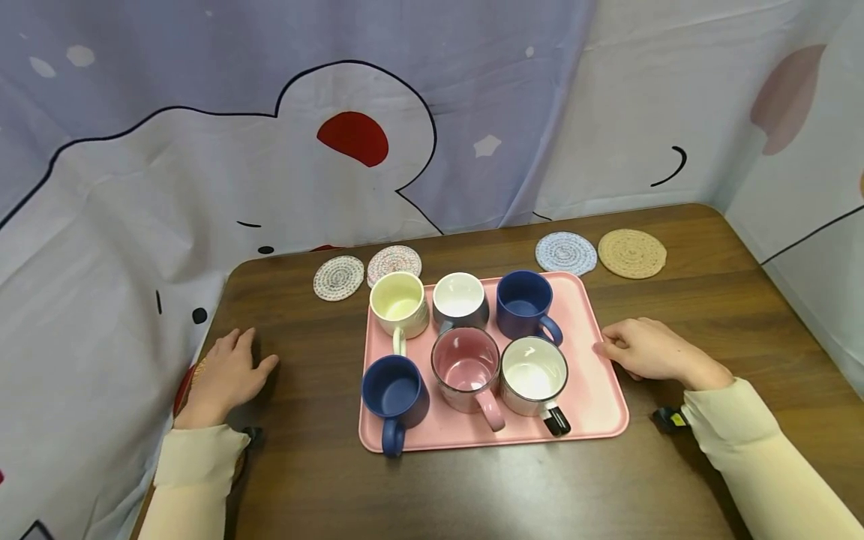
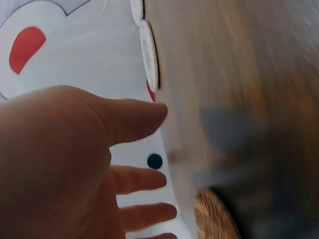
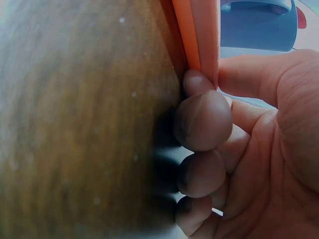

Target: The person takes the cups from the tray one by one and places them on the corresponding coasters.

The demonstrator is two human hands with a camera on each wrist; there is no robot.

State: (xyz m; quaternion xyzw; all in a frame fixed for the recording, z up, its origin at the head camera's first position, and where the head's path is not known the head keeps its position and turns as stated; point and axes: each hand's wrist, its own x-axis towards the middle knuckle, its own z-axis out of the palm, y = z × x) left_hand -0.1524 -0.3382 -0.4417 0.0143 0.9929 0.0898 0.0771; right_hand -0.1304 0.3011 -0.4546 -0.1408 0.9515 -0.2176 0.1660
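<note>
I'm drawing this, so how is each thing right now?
Pink tray: holds six mugs.
Yellow mug: upright, empty.
White-and-grey mug: upright, empty.
Back blue mug: upright, looks empty.
Front blue mug: upright, looks empty.
Pink mug: upright, empty.
Black-handled mug: upright, empty.
Back coasters: lying flat.
Left hand: open, holding nothing.
Right hand: pinches tray edge.

Six mugs (image 1: 466, 371) on tray (image 1: 597, 397), two rows, nearer left edge; four coasters (image 1: 631, 253) behind, along far edge of table (image 1: 472, 491).
</note>
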